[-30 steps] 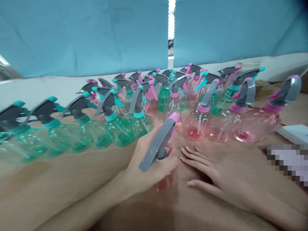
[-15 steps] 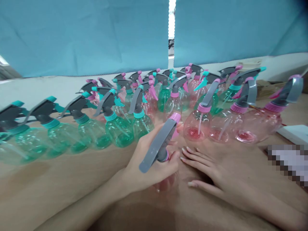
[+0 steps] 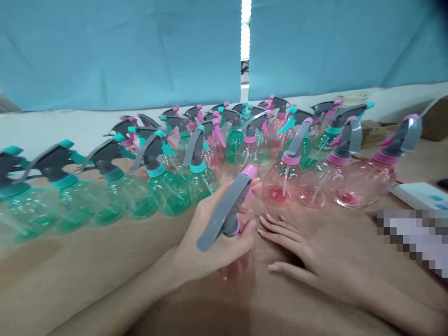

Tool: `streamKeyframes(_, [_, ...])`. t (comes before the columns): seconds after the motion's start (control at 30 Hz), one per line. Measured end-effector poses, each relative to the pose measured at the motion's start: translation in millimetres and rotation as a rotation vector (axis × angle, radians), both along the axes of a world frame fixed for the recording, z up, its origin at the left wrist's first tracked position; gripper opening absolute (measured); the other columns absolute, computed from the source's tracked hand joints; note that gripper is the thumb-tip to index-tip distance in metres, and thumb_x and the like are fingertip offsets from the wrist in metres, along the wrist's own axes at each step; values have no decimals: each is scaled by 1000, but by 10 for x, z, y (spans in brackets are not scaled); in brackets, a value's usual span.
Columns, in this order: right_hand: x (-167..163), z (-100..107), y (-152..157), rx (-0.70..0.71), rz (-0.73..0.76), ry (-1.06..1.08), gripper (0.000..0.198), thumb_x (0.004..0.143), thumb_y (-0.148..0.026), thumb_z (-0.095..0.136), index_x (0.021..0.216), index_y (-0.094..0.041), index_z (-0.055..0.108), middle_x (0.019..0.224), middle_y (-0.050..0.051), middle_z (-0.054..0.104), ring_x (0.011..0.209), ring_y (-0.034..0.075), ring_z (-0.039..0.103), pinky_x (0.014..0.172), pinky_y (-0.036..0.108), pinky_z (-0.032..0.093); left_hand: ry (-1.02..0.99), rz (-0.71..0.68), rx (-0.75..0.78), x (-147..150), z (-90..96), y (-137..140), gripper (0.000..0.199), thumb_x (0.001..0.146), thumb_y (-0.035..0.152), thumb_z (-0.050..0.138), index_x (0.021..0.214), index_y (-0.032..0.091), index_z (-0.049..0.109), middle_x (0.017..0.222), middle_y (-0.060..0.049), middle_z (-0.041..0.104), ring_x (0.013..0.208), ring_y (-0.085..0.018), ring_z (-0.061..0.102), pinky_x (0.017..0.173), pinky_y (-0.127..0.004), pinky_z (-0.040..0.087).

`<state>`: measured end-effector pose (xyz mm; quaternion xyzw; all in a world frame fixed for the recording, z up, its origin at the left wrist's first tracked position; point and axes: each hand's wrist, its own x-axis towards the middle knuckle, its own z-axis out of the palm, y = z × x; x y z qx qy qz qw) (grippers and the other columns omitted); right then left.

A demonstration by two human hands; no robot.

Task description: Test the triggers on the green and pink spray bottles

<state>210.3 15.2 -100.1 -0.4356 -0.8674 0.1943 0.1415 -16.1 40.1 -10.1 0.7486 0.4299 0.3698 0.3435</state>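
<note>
My left hand (image 3: 206,238) is closed around the neck of a pink spray bottle (image 3: 226,210) with a grey trigger head and a pink nozzle. Most of that bottle's body is hidden behind the fingers. To its right, my right hand (image 3: 297,242) rests on the table with fingers spread, holding nothing. A clear pink spray bottle (image 3: 282,184) stands just beyond the right fingertips. Past my left hand is a green spray bottle (image 3: 201,179) with a turquoise collar.
Rows of pink and green spray bottles (image 3: 171,189) span the wooden table (image 3: 140,261). A white box (image 3: 418,193) lies at the right, beside a pixelated patch. Behind hangs a blue curtain (image 3: 122,51). Cardboard (image 3: 376,133) sits at the back right.
The view has turned slightly, so everything sits a little further left in the picture. Both hands keep their poses, and the left still grips the pink spray bottle.
</note>
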Motion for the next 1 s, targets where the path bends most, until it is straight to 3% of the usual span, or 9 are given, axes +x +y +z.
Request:
streamKeyframes(0.1, [0,11,0,-3,3,-29,61,95,-50,54,148,-23,41,156,7,34,143,29,31,114,53,33,-35,-6,25,10,4,-6,49,74,19,59,122,22,53,87,-1,66,81,-18,70,64,-24,56])
streamKeyframes(0.17, [3,8,1,-4,4,-35,62,95,-51,54,148,-22,41,156,7,34,143,29,31,114,53,33,-26,1,36,14,14,-9,47,73,19,58,121,21,54,91,-2,66,76,-16,69,63,-24,55])
streamKeyframes(0.33, [16,-52,4,14,2,-5,61,95,-50,55,149,-25,40,156,6,34,143,29,33,114,53,34,17,23,29,13,39,-10,38,73,23,56,111,22,55,69,5,54,49,-11,49,49,-23,48])
streamKeyframes(0.6, [27,-65,-13,15,-5,15,61,94,-49,56,148,-27,40,156,6,35,143,29,32,114,54,34,27,20,56,13,19,-16,35,71,18,53,106,24,54,66,7,44,52,-12,45,54,-23,49])
streamKeyframes(0.73, [26,-68,-14,19,0,37,61,94,-48,57,149,-29,39,156,5,35,143,30,33,113,54,35,13,34,54,0,-2,-10,20,70,16,55,87,24,52,69,5,43,54,-12,41,55,-23,49])
streamKeyframes(0.9, [20,-49,-2,9,-19,11,61,93,-49,58,148,-28,41,156,5,36,143,30,33,114,53,35,-60,-44,-15,4,1,2,47,63,10,52,108,24,55,67,8,43,52,-11,39,70,-25,55])
streamKeyframes(1.0, [22,-51,-1,19,-18,-1,60,94,-50,56,147,-27,42,156,5,36,143,29,33,113,53,36,-38,-32,-6,1,3,1,44,66,11,53,107,24,54,69,7,44,54,-11,42,60,-23,50])
